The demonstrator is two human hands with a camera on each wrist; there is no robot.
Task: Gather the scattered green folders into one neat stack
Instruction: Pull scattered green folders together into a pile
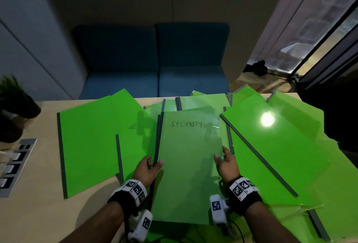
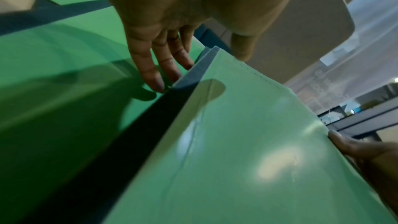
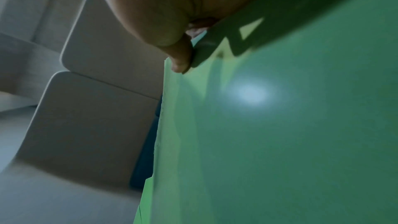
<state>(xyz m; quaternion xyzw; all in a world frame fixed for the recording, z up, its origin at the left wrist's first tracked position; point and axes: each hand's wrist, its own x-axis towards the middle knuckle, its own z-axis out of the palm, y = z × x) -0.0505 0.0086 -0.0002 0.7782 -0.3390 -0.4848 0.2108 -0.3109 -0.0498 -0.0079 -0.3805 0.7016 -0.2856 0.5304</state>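
Note:
A pale green folder marked "SECURITY" (image 1: 186, 165) lies in the middle, on top of other grey-spined folders. My left hand (image 1: 153, 165) pinches its grey spine edge, thumb on the cover and fingers (image 2: 159, 77) down along the spine (image 2: 193, 72). My right hand (image 1: 222, 157) grips the opposite edge, thumb (image 3: 181, 64) pressed on the cover (image 3: 280, 125). In the left wrist view the folder (image 2: 247, 142) is raised a little above the green sheet below. More green folders fan out to the left (image 1: 89, 146), right (image 1: 271, 155) and back (image 1: 203, 101).
The folders lie on a light wooden table (image 1: 38, 194). A potted plant (image 1: 15, 103) and a grey socket panel (image 1: 13, 167) are at the left edge. Folders at the right hang past the table's edge (image 1: 329, 165). A blue sofa (image 1: 155, 58) stands behind the table.

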